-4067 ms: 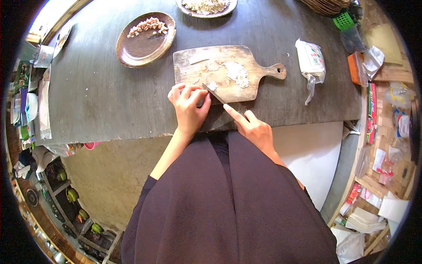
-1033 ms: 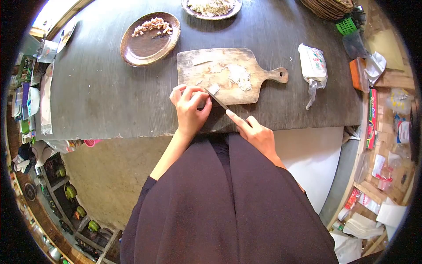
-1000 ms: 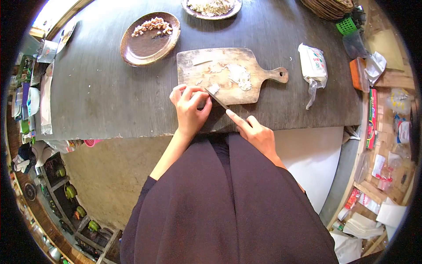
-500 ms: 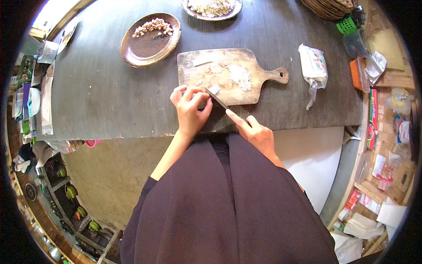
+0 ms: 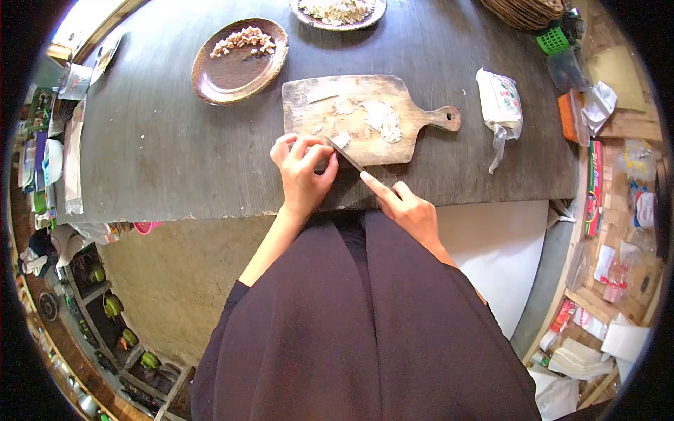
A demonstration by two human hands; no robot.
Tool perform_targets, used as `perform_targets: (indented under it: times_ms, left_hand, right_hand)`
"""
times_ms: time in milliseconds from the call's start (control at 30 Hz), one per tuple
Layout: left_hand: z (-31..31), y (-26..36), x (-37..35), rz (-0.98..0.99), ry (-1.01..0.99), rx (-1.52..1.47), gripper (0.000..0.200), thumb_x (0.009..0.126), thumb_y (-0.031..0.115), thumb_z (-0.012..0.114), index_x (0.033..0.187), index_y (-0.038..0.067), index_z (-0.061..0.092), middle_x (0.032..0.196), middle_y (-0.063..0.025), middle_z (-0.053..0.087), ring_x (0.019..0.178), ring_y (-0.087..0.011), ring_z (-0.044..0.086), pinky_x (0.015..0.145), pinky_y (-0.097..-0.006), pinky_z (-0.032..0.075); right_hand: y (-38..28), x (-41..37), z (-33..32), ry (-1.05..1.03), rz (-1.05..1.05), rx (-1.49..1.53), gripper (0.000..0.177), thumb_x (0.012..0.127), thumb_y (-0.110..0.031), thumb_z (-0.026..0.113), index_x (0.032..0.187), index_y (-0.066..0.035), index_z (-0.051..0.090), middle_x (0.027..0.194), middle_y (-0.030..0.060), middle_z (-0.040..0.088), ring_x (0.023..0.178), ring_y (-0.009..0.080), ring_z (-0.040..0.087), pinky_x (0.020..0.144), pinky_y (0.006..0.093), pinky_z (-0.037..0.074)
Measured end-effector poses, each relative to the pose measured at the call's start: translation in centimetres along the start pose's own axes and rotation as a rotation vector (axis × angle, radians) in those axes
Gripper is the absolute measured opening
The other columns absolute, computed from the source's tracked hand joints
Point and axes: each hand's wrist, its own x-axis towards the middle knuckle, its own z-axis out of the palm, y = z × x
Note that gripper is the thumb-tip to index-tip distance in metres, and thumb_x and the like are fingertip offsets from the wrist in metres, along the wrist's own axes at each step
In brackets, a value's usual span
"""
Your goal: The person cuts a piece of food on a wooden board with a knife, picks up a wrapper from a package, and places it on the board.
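Note:
A wooden cutting board (image 5: 358, 98) lies on the dark table, with white chopped bits (image 5: 382, 121) at its middle right and a pale flat slice (image 5: 324, 94) near its upper left. In my right hand (image 5: 408, 210) is a knife (image 5: 349, 157), its blade pointing up and left across the board's near edge. My left hand (image 5: 303, 172) is over the board's lower left corner, fingers pinched near the knife tip; what they hold, if anything, is too small to name. A small white piece (image 5: 342, 139) lies beside the blade tip.
Beyond the board are a brown plate (image 5: 232, 77) with small pinkish pieces and a plate of pale flakes (image 5: 338, 12). A white plastic packet (image 5: 500, 102) lies right of the board's handle. A woven stack (image 5: 523, 10) and a green basket (image 5: 553, 41) sit at the back right.
Both hands and the knife hold nearly the same pose. The board and plates appear very slightly higher in the view.

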Motion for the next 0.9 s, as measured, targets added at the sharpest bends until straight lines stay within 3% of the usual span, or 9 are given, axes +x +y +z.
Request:
perform_targets:
  times_ms: [900]
  left_hand:
    - [0.0,0.0,-0.2,-0.016,-0.003,0.009,0.016,0.071,0.011,0.083,0.081,0.015,0.072,0.097,0.0012,0.069,0.11,-0.0298,0.054,0.1,-0.0442,0.035]
  right_hand:
    - [0.0,0.2,0.4,0.008,-0.013,0.0,0.065,0.093,-0.022,0.068,0.152,-0.043,0.048,0.074,0.0028,0.05,0.05,0.0185,0.062,0.045,0.034,0.054]
